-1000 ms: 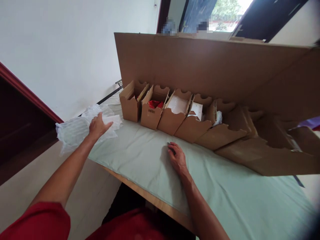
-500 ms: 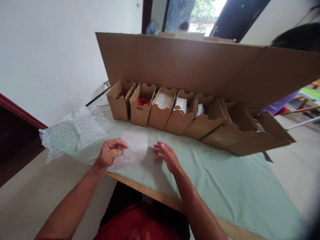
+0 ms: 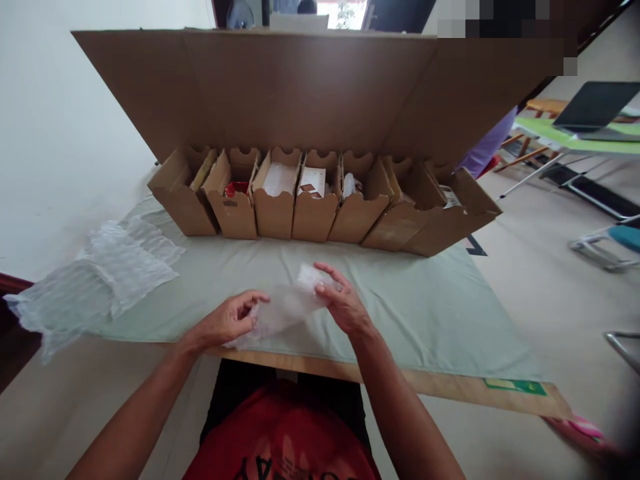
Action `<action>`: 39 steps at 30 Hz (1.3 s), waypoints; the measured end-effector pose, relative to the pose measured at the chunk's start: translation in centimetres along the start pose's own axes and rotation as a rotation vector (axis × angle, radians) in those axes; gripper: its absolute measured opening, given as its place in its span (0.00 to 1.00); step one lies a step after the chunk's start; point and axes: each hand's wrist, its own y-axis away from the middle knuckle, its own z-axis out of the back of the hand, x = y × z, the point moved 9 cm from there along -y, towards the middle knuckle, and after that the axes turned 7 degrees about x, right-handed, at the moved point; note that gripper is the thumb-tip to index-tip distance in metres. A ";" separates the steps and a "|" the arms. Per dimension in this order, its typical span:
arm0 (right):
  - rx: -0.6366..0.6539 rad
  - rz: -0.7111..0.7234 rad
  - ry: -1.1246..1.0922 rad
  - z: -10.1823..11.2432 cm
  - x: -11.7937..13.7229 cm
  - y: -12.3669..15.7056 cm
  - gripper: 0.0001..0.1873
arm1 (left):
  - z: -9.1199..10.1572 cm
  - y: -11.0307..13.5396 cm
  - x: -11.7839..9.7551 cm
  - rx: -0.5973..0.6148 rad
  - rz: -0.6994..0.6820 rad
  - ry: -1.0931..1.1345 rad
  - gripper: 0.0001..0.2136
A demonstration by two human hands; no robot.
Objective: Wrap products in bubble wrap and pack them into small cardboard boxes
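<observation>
Over the cloth-covered counter (image 3: 430,327), the left hand (image 3: 224,323) and right hand (image 3: 349,308) are pinching a translucent plastic piece (image 3: 287,309) between them, its handling seemingly midway, while other plastic sheets (image 3: 125,270) are lying untouched leftward.

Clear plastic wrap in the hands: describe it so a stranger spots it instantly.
On the pale green cloth, find the row of brown cardboard bins. Nearer the person's red shirt, between left hand and right hand, is the small translucent plastic wrap. Unlike the larger clear plastic sheets at left, it's held.
</observation>
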 end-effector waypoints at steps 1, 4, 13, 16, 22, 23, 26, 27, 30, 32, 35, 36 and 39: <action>-0.019 0.044 0.026 0.8 0.9 0.3 0.38 | 0.9 -0.3 -0.8 -0.079 -0.041 -0.066 0.23; -0.058 0.204 0.166 3.0 4.1 1.3 0.23 | 2.7 -0.9 -3.6 -0.317 -0.201 -0.427 0.24; 0.053 0.175 1.242 8.1 1.7 5.6 0.19 | -3.9 -0.2 0.0 -0.074 -0.256 -0.988 0.14; -0.050 0.206 1.321 8.3 1.3 6.7 0.18 | -3.1 -0.4 -0.8 -0.224 -0.241 -0.915 0.13; 0.104 0.283 1.420 -0.2 -1.6 3.2 0.25 | -8.2 -7.1 -2.8 -0.141 -0.293 -0.854 0.23; 0.135 0.265 1.449 -1.0 -2.5 2.7 0.26 | -8.9 -8.0 -2.1 -0.102 -0.253 -0.868 0.24; 0.140 0.238 1.526 0.1 -4.2 2.9 0.25 | -9.1 -8.6 0.8 -0.029 -0.138 -0.927 0.26; 0.115 0.238 1.544 1.5 -4.4 3.5 0.24 | -8.5 -8.0 1.9 -0.031 -0.103 -0.943 0.27; -0.048 0.223 1.546 7.0 -3.6 6.0 0.22 | -5.4 -5.3 4.3 -0.093 -0.002 -0.945 0.28; -0.185 0.190 1.501 10.4 -2.4 7.7 0.21 | -3.5 -3.7 5.2 -0.135 0.030 -0.906 0.26; -0.379 0.110 1.440 13.1 -0.5 8.7 0.21 | -1.0 -3.0 5.1 -0.231 0.041 -0.818 0.22; -0.430 0.071 1.441 13.3 -0.1 8.5 0.20 | -0.2 -3.2 4.9 -0.276 0.058 -0.800 0.21; -0.482 -0.085 1.503 12.4 0.5 6.7 0.18 | 1.3 -4.9 4.2 -0.358 0.170 -0.808 0.21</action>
